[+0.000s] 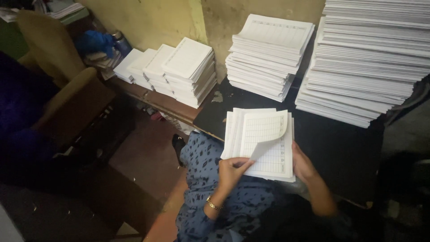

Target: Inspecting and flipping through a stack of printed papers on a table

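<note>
White ruled sheets, printed with a table grid, make up the small stack of forms [264, 145] lying at the near edge of the dark table [340, 148], partly overhanging it toward the person's lap. Left hand [232, 170] pinches the lower left corner of the top sheet [268, 130], thumb and fingers closed on the paper; that sheet is lifted and curls over, its upper right corner bent downward. Right hand [303, 165] rests flat against the right edge of the stack, fingers hidden beneath or behind the paper, so whether it grips cannot be told. The two hands sit apart, one at each side of the stack. Gold bracelet [213, 204] on the left wrist; blue sleeve with dark blotches [201, 170] above it. At the far edge of the table, against the yellowish wall [156, 18], a medium pile of the same forms [268, 56] stands fanned and uneven. A much taller pile [367, 58] fills the far right corner. Left of the table, on a lower brown ledge [165, 104], four shorter stacks [170, 71] sit in a row, touching one another. Brown chair [58, 67] at the left, in shadow.
</note>
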